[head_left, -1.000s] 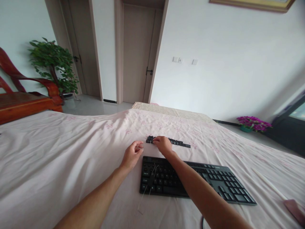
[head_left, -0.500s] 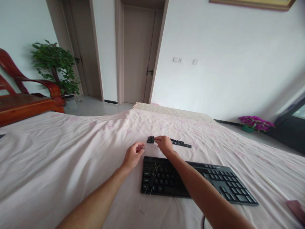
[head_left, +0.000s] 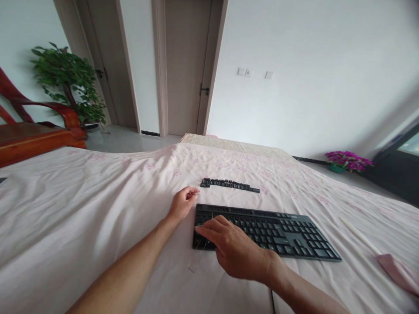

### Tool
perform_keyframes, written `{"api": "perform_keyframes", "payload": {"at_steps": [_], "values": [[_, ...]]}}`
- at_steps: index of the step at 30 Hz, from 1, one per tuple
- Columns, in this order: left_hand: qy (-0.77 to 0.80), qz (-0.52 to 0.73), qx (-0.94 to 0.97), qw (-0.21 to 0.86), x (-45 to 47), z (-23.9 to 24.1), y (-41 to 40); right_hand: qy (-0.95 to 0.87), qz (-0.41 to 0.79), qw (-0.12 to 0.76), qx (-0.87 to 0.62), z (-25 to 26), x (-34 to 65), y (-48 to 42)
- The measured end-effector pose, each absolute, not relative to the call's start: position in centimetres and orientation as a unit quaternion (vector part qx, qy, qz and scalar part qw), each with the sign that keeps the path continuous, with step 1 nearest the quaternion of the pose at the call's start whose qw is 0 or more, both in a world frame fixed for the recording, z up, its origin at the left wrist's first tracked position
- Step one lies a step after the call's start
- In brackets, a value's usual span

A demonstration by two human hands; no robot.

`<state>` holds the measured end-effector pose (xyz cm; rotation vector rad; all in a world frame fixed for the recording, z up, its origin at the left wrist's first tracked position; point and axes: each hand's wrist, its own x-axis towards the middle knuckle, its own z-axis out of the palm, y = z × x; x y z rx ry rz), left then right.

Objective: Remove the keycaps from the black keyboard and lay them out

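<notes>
A black keyboard (head_left: 284,233) lies on the pale pink sheet (head_left: 81,205). Behind it a row of loose black keycaps (head_left: 229,184) sits on the sheet. My right hand (head_left: 234,250) rests over the keyboard's left end, fingers stretched forward onto the keys, where a thin wire tool (head_left: 197,245) with a small white tag (head_left: 191,266) lies. My left hand (head_left: 181,203) lies on the sheet just left of the keyboard's far corner, fingers curled into a pinch; what is in them is hidden.
A thin white stick (head_left: 358,235) and a pink cloth item (head_left: 397,271) lie at the right. A red wooden chair (head_left: 36,135) and a potted plant (head_left: 63,83) stand at the left; purple flowers (head_left: 347,159) sit by the right wall. Doors are behind.
My right hand has left the keycap row and come back toward me onto the keyboard's left end. The left hand has hardly moved. The view tilted slightly.
</notes>
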<state>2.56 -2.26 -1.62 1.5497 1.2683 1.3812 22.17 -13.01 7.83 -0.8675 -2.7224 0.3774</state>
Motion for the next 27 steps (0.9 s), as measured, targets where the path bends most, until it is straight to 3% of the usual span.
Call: {"api": "perform_keyframes", "payload": {"at_steps": [6, 12, 14, 27], "values": [[0.485, 0.534, 0.593, 0.359, 2.6, -1.4, -2.5, -0.919, 0.108, 0.184, -0.33, 6.3, 22.1, -13.8], [0.497, 0.527, 0.588, 0.36, 2.8, -1.4, -2.5, -0.743, 0.23, 0.424, -0.464, 5.7, 23.4, -10.2], [0.5, 0.522, 0.588, 0.362, 2.8, -1.4, -2.5, -0.685, 0.273, 0.46, -0.495, 5.1, 23.6, -8.9], [0.502, 0.506, 0.596, 0.37, 3.0, -1.0, -2.7, -0.755, 0.223, 0.405, -0.465, 5.3, 22.9, -8.9]]}}
